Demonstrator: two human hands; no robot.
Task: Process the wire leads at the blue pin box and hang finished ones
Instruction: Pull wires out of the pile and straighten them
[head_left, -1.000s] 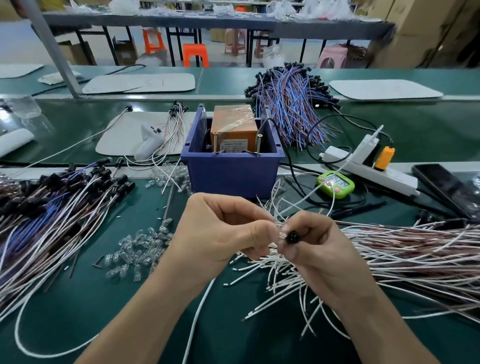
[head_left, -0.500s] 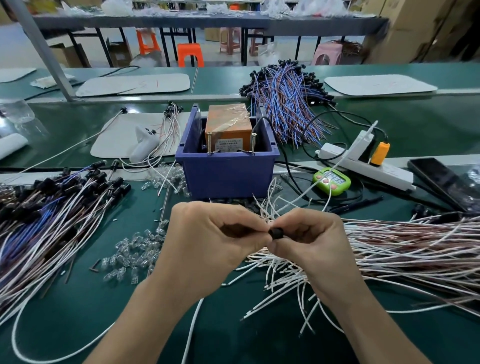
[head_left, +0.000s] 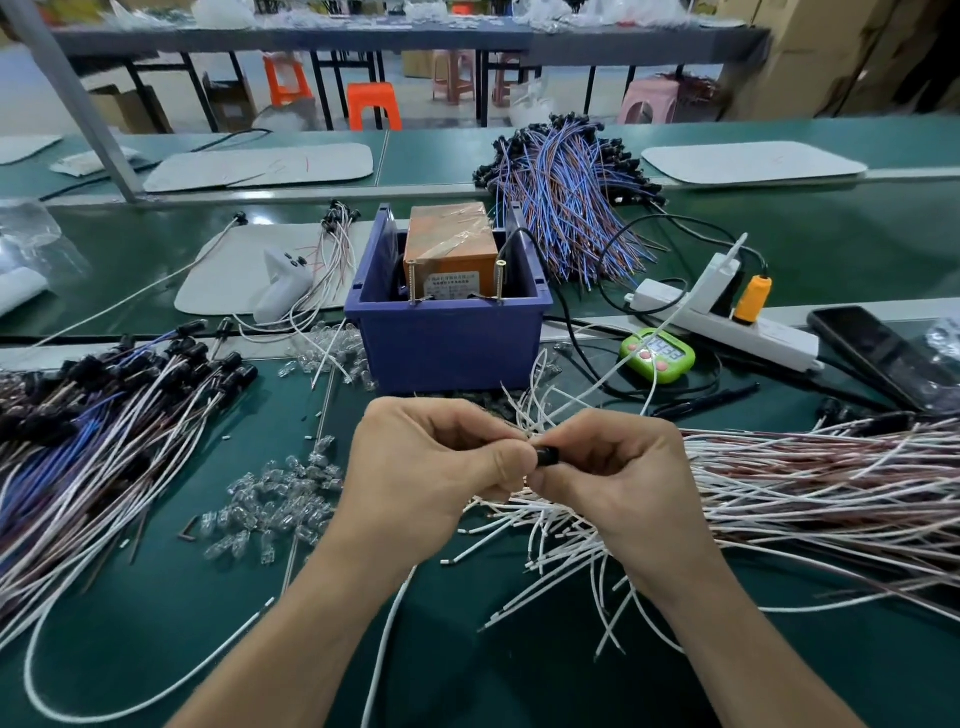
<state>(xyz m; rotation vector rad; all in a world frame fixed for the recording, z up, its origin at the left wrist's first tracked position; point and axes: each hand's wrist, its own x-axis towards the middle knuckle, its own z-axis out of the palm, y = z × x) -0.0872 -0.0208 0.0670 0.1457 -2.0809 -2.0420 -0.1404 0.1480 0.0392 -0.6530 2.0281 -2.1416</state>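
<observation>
My left hand (head_left: 431, 467) and my right hand (head_left: 618, 473) meet fingertip to fingertip in front of the blue pin box (head_left: 447, 338). Between them sits a small black cap (head_left: 548, 457) on a wire lead, pinched by both hands. The box holds an orange taped unit (head_left: 449, 249) and two upright brass pins (head_left: 500, 280) at its front rim. A loose pile of white leads (head_left: 571, 535) lies under my right hand. Leads with black caps (head_left: 104, 410) are heaped at the left.
Clear small LEDs (head_left: 270, 504) are scattered left of my hands. A green timer (head_left: 657, 356), a white power strip (head_left: 727, 322) and a black phone (head_left: 878, 353) lie to the right. Blue and brown leads (head_left: 566, 202) are piled behind the box.
Both hands have closed in on the black cap; the clear piece seen beside it a second ago is now hidden between the fingers. The view has shifted slightly.
</observation>
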